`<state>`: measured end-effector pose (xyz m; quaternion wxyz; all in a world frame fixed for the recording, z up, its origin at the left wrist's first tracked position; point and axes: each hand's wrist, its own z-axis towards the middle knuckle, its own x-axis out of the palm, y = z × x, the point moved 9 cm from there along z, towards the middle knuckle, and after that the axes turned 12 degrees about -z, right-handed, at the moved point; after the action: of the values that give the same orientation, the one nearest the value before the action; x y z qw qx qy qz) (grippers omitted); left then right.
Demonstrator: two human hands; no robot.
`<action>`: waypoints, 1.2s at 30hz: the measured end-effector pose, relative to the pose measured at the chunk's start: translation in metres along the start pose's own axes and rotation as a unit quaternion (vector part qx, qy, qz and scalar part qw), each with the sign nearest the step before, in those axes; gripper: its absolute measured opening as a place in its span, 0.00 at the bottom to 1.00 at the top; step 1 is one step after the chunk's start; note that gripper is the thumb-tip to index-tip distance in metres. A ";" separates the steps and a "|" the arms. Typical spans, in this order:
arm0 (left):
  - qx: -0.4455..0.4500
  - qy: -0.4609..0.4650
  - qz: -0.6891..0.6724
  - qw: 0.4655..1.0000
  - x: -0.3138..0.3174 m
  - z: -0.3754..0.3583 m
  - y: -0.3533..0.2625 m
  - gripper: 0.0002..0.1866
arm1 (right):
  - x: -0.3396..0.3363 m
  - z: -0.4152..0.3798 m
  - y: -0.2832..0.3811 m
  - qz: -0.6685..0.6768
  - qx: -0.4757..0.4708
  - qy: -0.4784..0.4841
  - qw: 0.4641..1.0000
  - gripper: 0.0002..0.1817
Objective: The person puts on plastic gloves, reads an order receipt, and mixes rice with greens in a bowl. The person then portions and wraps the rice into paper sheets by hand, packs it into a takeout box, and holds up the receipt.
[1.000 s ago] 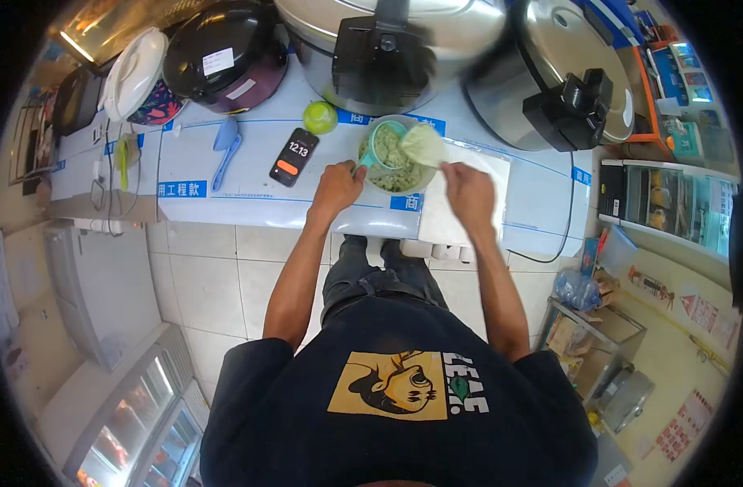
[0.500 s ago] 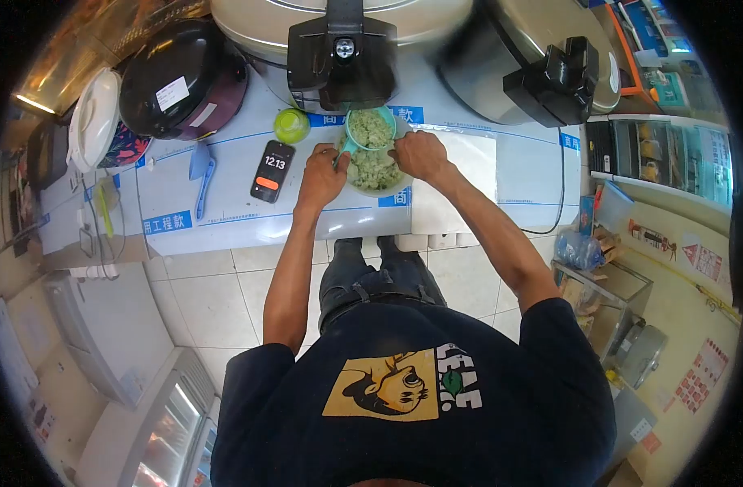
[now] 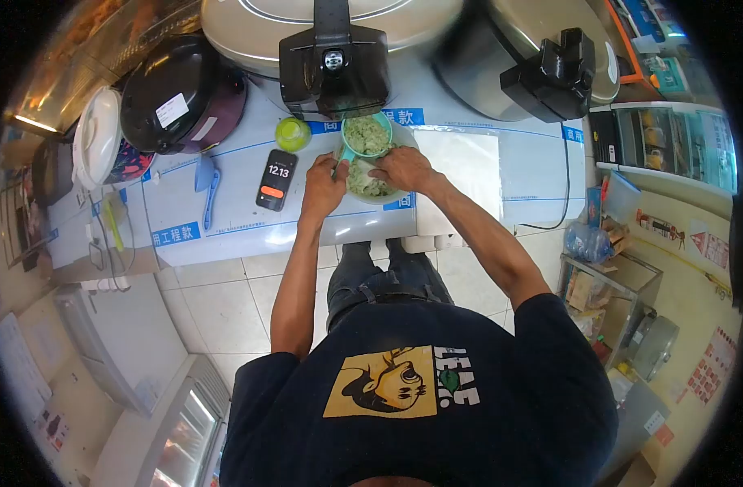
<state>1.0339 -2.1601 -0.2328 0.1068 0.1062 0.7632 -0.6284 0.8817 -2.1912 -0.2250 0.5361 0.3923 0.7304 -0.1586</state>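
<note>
My left hand (image 3: 326, 187) is closed on the short handle of a turquoise scoop (image 3: 347, 152). The scoop's round cup is heaped with pale green, grainy or shredded food (image 3: 368, 135) and sits over the far part of a pale bowl (image 3: 410, 140). More of the same food (image 3: 363, 180) lies in the bowl below. At the bowl's right side, my right hand (image 3: 406, 169) has curled fingers, with the thumb reaching over the food and the fingers close to the cup. Its fingertips are partly hidden, so whatever they hold cannot be made out.
A phone (image 3: 276, 180) showing 12.13 and a green round object (image 3: 293, 134) lie left of the bowl. Beyond them is a blue rice paddle (image 3: 208, 195). Large cookers (image 3: 339, 77) (image 3: 550, 77) and a dark pot (image 3: 181, 93) line the back. A white sheet (image 3: 459, 170) lies right.
My right hand has moved from the scoop's right rim inward and down over the food in the bowl. My left hand keeps its hold on the handle. The view has shifted slightly.
</note>
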 end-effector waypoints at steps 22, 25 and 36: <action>0.020 -0.032 0.150 0.988 -0.034 -0.039 -0.041 0.21 | -0.054 -0.116 -0.066 0.143 0.123 -0.131 0.973 0.24; 0.011 -0.018 0.148 0.989 -0.027 -0.041 -0.042 0.21 | -0.070 -0.130 -0.070 0.155 0.161 -0.156 0.962 0.23; -0.024 0.006 0.196 0.980 0.006 -0.041 -0.049 0.18 | -0.060 -0.100 0.017 -0.105 0.166 -0.223 0.955 0.07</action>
<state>1.0122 -2.1288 -0.1812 0.2264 0.2551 0.7426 -0.5764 0.8354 -2.1395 -0.1304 0.5929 0.3512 0.5926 -0.4171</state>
